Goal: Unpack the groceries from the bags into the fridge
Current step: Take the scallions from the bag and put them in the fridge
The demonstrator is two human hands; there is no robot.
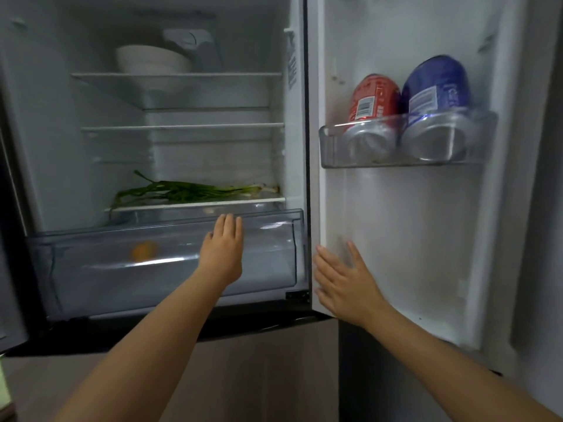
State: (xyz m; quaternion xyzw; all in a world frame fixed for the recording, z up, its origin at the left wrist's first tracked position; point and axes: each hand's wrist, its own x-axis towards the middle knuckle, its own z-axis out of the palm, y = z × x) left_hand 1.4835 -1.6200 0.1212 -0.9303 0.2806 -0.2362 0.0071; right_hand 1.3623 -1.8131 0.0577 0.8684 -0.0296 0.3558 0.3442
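The fridge stands open before me. My left hand (pixel 224 248) lies flat, fingers straight, against the front of the clear crisper drawer (pixel 91 269), which sticks out a little. An orange fruit (pixel 143 251) shows through the drawer's wall. My right hand (pixel 341 281) is spread open against the inner face of the open door (pixel 396 223), near its lower hinge-side edge. Green onions (pixel 189 191) lie on the lowest glass shelf (pixel 195 205). A red can (pixel 374 99) and a blue can (pixel 435 86) stand in the door rack (pixel 332 147). No bags are in view.
A stack of white bowls (pixel 152 60) sits on the top shelf, with a white vent housing (pixel 192 41) behind it. The two middle shelves hold nothing. Below the fridge compartment a brown freezer door front (pixel 259 376) is closed.
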